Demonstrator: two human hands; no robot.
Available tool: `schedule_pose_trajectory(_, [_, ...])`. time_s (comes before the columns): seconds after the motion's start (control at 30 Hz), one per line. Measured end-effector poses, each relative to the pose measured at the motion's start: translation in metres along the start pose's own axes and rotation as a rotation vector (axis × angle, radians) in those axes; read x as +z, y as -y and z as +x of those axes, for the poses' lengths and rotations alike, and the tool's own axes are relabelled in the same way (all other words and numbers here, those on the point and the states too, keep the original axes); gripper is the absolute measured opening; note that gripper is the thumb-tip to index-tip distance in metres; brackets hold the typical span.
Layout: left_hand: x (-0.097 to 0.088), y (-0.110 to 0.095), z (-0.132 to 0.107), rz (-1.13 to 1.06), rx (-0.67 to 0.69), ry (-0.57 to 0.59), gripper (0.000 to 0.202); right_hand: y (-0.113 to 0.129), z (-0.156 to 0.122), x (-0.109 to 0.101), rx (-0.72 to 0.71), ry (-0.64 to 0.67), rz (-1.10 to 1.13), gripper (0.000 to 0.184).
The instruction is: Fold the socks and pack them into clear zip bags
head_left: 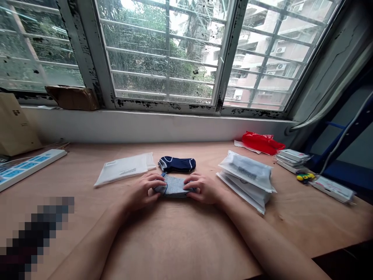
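Note:
A folded pair of grey socks [175, 185] with dark blue trim lies on the wooden table. My left hand [147, 188] holds its left end, fingers on top and thumb at the near edge. At the right end my right hand [205, 187] grips the same pair, thumb below and fingers above. Just behind, a pair of navy socks [179, 164] with white lines lies flat, touched by neither hand. To the left is a flat white frosted bag [125, 170]. Several filled frosted bags [247, 175] are stacked to the right.
A white power strip [32, 167] and a cardboard box [17, 126] stand at the left. Red plastic packaging [260, 143], small white boxes [293, 156] and a yellow-and-black item [305, 177] lie at the right. A barred window runs behind the table; a pixelated patch hides the lower left.

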State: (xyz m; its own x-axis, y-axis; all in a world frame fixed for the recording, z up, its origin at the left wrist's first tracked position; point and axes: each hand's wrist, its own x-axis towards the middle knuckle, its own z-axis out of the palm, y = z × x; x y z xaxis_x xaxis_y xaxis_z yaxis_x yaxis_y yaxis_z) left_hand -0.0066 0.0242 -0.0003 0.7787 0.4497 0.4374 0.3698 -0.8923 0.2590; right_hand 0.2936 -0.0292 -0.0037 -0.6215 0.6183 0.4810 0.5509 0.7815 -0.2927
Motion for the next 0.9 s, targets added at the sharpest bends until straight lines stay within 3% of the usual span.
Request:
schedule_pose_trajectory(0.13, [-0.001, 0.004, 0.0, -0.042, 0.005, -0.016, 0.034, 0.0, -0.001, 0.0, 0.066, -0.03, 0.079, 0.017])
schedule_pose_trajectory(0.37, [0.009, 0.014, -0.005, -0.011, -0.075, -0.16, 0.032, 0.001, -0.002, -0.005, 0.089, 0.001, 0.104, 0.022])
schedule_pose_trajectory(0.53, [0.007, 0.007, -0.001, 0.062, -0.095, -0.348, 0.027, 0.002, 0.001, -0.002, 0.183, -0.184, 0.19, 0.02])
schedule_pose_trajectory(0.67, [0.003, -0.002, 0.003, 0.123, -0.092, -0.466, 0.031, 0.004, 0.004, -0.006, 0.207, -0.305, 0.01, 0.023])
schedule_pose_trajectory(0.77, [0.002, -0.001, 0.001, 0.12, -0.109, -0.458, 0.035, 0.005, 0.003, -0.01, 0.079, -0.16, -0.189, 0.027])
schedule_pose_trajectory(0.9, [0.002, 0.01, -0.008, 0.077, -0.088, -0.286, 0.031, 0.007, 0.001, -0.009, -0.028, -0.012, -0.261, 0.025])
